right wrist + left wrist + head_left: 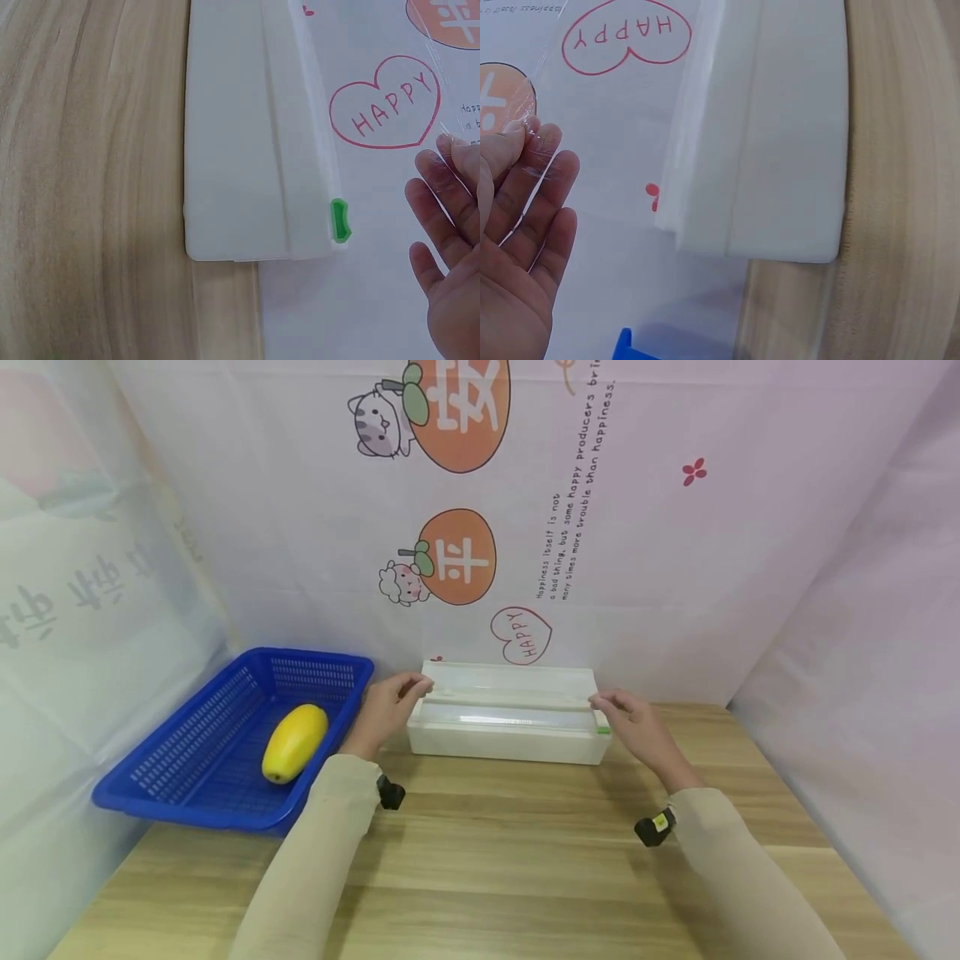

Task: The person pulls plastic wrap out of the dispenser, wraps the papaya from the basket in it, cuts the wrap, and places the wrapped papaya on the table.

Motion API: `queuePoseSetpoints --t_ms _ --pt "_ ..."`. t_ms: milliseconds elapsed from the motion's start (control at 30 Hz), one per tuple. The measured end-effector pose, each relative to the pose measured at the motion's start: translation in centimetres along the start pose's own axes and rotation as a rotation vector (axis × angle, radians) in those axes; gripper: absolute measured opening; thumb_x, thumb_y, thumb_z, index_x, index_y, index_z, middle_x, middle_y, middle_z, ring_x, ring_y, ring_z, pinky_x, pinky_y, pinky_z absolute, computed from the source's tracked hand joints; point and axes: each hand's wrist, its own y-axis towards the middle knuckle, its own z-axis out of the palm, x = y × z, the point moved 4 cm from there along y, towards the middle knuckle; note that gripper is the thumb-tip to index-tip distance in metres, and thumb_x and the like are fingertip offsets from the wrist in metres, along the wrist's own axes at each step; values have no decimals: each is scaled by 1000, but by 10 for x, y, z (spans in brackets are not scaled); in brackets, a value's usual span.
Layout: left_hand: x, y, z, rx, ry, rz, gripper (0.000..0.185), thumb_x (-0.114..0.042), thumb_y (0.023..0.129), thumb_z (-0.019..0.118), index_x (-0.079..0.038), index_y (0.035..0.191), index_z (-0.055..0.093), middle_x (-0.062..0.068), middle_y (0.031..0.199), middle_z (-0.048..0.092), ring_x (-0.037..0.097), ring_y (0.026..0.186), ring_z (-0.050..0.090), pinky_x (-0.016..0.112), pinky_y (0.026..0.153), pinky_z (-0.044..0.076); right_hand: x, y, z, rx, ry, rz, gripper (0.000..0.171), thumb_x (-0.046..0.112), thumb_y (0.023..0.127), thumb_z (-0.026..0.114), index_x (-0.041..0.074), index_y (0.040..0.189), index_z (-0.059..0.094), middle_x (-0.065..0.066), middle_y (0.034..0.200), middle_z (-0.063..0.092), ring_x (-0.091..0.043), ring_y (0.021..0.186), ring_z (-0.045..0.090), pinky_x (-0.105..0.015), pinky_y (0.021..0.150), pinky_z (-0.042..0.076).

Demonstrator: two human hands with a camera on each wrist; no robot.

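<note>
Barely visible film (532,142) between fingertips

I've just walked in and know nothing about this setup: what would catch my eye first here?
Probably the yellow fruit lying in the blue basket at the table's left. Next, the white cling-film dispenser at the back, lid open, with the left hand and right hand pinching film at its two ends.

Smooth matt white plastic dispenser box (508,739) between both hands, clear glossy film (536,150) at left fingertips, wood-grain table (487,860) beneath, perforated blue plastic basket (187,760) beyond the left hand.
</note>
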Motion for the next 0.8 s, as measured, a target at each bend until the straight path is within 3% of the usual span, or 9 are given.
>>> queuePoseSetpoints --t_ms 400,800 --pt "-16 1 -9 -44 -2 46 26 -33 104 56 -13 109 71 6 105 71 19 97 64 41 87 54 16 0 -9 -41 8 -101 45 41 107 46 4 123 64 -15 124 66 -34 115 60 -58 100 45" --pt "-30 3 -17 -65 -1 69 30 -35 104 55 -10 111 71 4 101 71 23 92 66 39 80 55 32 0 -19 -82 15 -139 43 40 106 48 4 121 65 -15 119 68 -35 109 64 -59 96 47"
